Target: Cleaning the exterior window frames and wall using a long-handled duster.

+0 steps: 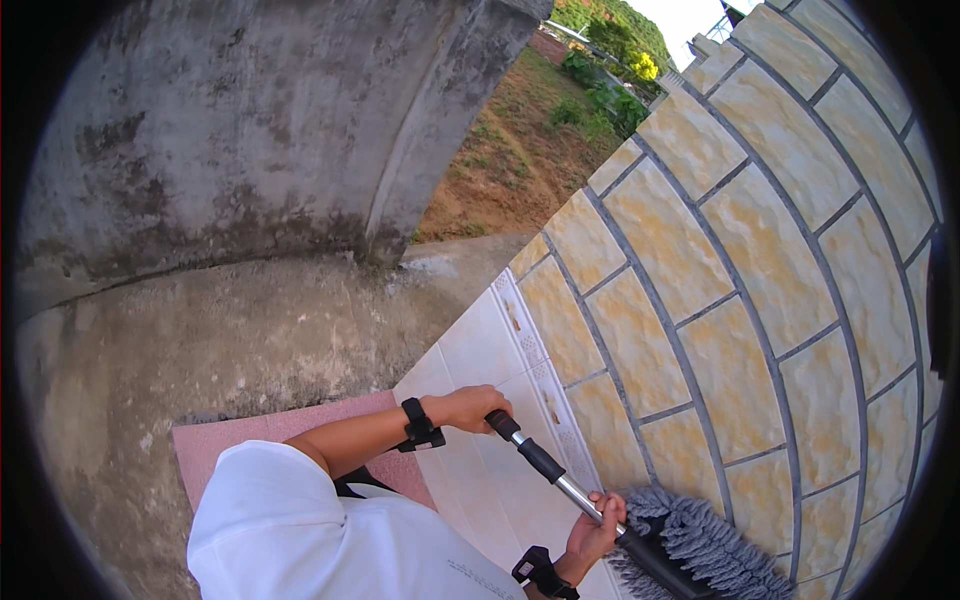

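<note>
My left hand (476, 409) is closed around the black grip at the upper end of a telescopic metal pole (576, 490). My right hand (598, 526) holds the same pole lower down, close to the head. The pole slants down to the right to a grey chenille mop head (705, 532) with a black plastic holder (660, 562). The mop head lies against the lower part of the tiled wall, partly cut off by the bottom edge of the view. Both wrists wear black straps with small devices.
Yellow-and-white stone-look tiles (705, 300) cover the wall at right, above pale smooth tiles (469, 360) with a patterned border (536, 345). A stained concrete wall (225, 135) stands at upper left. Concrete ground (247, 337) and a pink mat or slab (247, 427) lie below.
</note>
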A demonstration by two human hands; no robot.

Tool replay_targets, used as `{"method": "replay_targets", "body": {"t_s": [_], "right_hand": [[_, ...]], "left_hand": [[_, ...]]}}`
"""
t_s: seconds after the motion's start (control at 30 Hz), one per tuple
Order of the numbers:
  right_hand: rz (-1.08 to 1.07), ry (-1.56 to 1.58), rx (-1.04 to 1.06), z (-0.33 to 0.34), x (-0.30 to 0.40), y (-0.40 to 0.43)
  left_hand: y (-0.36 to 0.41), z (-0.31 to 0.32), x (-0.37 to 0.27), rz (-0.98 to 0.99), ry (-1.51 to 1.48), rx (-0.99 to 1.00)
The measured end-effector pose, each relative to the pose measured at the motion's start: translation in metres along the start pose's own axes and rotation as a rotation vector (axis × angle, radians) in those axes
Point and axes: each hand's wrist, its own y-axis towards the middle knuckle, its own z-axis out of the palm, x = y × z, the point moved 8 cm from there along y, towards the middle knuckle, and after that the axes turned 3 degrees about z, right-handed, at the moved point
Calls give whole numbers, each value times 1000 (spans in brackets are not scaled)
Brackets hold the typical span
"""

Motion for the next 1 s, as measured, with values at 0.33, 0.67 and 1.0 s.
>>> {"method": "replay_targets", "body": {"t_s": [0.33,0.67,1.0], "right_hand": [[37,-94,121,118,-41,50],[189,-275,276,227,-107,76],[228,-430,396,302,-131,91]], "left_hand": [[-19,-95,56,-29,30,-77],[-66,-163,127,-167,27,18],[-85,-172,161,-278,54,177]]}}
